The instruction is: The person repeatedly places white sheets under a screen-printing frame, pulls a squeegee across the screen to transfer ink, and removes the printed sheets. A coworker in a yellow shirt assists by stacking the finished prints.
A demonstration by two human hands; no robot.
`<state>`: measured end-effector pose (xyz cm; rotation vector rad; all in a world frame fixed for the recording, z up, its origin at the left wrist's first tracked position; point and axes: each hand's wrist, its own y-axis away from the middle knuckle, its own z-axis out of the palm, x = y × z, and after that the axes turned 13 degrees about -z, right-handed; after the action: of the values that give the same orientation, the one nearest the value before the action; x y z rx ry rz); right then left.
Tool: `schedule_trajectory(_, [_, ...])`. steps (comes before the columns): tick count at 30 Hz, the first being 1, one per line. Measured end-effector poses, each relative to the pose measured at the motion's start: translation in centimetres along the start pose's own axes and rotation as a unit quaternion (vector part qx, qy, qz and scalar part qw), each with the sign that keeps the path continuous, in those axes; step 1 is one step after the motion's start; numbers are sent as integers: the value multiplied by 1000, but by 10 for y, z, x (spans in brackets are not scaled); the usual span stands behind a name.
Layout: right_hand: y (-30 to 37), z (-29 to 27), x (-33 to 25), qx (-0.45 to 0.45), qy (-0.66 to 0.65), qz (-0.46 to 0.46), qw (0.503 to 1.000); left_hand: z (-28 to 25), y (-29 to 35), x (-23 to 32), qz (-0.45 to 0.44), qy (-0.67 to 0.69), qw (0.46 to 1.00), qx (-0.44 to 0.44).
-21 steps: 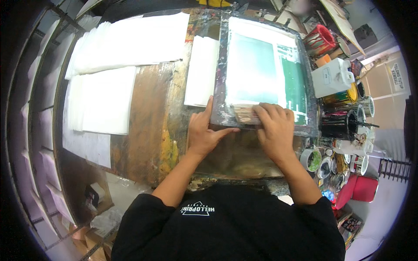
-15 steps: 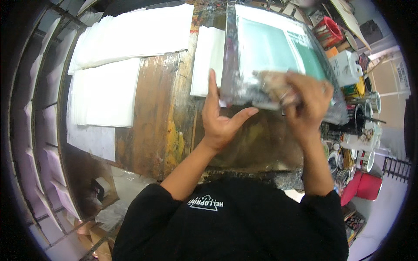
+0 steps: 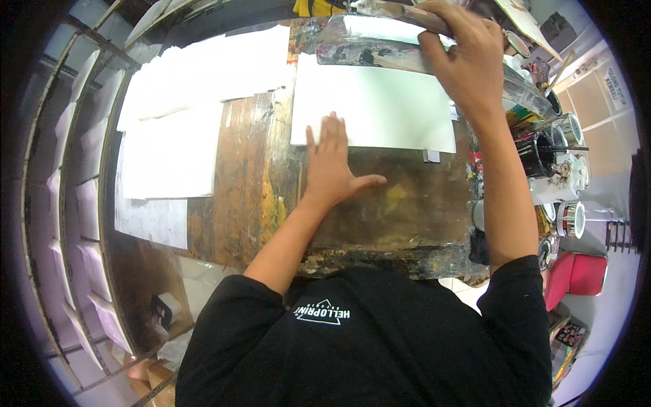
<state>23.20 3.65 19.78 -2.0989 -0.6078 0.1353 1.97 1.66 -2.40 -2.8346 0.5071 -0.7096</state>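
A white sheet of paper [image 3: 380, 108] lies on the stained wooden table in front of me. My left hand [image 3: 329, 159] rests on its near left part, fingers stretched out and thumb spread, holding nothing. Above the far side of the sheet, the printing screen frame [image 3: 373, 55] is raised, its near bar smeared with dark ink. My right hand [image 3: 468, 64] is closed around a wooden bar that looks like a squeegee [image 3: 400, 13], with the thumb close to the frame's edge. Whether it also grips the frame, I cannot tell. A small grey tab [image 3: 431, 156] sits at the sheet's near edge.
Stacks of white paper [image 3: 169, 149] lie on the table's left side. Beyond them stands a metal rack [image 3: 102, 224] with sheets on its shelves. Paint cans [image 3: 573, 218] and pots crowd the right side, near a red chair [image 3: 586, 275].
The screen has gone up and away from me, uncovering the white sheet. My right hand has moved far forward with the wooden bar. My left hand has turned palm down onto the paper.
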Motion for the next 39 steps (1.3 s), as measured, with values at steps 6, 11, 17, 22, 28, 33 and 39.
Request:
schedule_trajectory(6, [59,16,-3,-53,-10,9,999,-84,-37,28,-125,488,861,-69])
schedule_trajectory(11, [119,12,-49,-281,-81,116,949,-51,-11,10,-154,295,941,-63])
schedule_trajectory(17, [171,43,-68,-364,-58,119,922,-7,19,-15,-145,79,986,-26])
schedule_trajectory(22, [160,94,-36,-359,-22,108,927,-5,22,-18,-133,82,988,-19])
schedule_trajectory(28, [102,200,79,-384,4,118,916,-6,21,-20,-118,116,986,-2])
schedule_trajectory(33, [54,228,142,-441,-60,146,883,-8,21,-18,-114,161,980,-1])
schedule_trajectory(39, [97,209,105,-368,14,87,925,-6,24,-19,-89,154,984,11])
